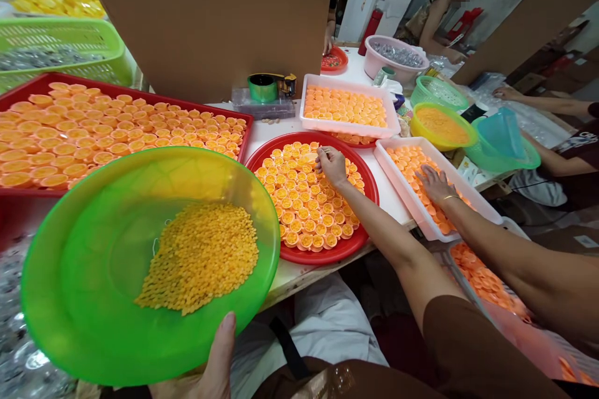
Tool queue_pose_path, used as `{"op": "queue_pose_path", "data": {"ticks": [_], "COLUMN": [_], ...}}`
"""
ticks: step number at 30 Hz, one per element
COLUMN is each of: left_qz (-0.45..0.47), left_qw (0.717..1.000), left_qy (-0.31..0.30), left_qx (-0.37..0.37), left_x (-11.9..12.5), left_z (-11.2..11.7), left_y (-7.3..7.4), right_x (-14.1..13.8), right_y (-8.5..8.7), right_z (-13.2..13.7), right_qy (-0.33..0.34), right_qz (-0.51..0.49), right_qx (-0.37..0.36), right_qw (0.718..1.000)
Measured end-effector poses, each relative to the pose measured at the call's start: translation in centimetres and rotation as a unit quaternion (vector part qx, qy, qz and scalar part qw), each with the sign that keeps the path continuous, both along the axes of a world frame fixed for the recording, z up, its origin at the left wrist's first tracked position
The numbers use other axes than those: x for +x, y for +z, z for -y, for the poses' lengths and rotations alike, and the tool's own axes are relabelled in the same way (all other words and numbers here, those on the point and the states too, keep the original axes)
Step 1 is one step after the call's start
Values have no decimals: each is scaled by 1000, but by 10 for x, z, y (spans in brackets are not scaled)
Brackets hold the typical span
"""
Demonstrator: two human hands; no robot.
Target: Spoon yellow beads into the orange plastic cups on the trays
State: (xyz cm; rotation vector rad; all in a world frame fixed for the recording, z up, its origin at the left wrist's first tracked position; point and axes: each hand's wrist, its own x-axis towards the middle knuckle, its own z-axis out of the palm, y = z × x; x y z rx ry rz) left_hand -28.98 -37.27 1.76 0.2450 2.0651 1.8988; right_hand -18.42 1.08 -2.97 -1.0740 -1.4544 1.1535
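My left hand grips the near rim of a translucent green basin, thumb over the edge and the other fingers hidden below. The basin is tilted toward me, and a heap of small yellow pellets lies in it. My right hand is closed, fingertips together, over the far part of a round red tray. Whatever is between its fingers is too small to make out. Small orange cups with yellow centres fill this tray in close rows.
Left stands a red rectangular tray of similar cups, behind it a light green basket. A co-worker's hand rests on orange pieces in a pink-white tray at right. A tape dispenser lies by a cardboard panel.
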Motion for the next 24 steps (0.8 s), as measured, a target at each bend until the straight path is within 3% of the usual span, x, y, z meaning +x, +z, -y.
{"op": "queue_pose_path", "data": {"ticks": [4,7,11,14,16,20,24], "left_qz": [5,5,-16,-28,-37,-32,-24], "left_qw": [1000,1000,1000,999,999,999,999], "left_qy": [12,6,8,11,6,1,4], "left_qx": [10,14,13,18,15,16,21], "left_x": [0,1,1,-1,-2,-1,0], "left_z": [-1,0,0,0,-2,-4,-3], "left_y": [-2,-2,-4,-8,-10,-6,-3], "right_x": [2,-3,-18,-32,-39,-41,-21], "right_y": [10,20,26,21,14,4,12], "right_z": [9,39,109,158,179,181,140], "right_qy": [-14,63,258,328,359,347,273], "right_qz": [-111,-141,-52,43,67,-13,-116], "right_qx": [-142,-230,-180,-77,-97,-252,-285], "right_qw": [983,961,948,941,926,903,911]}}
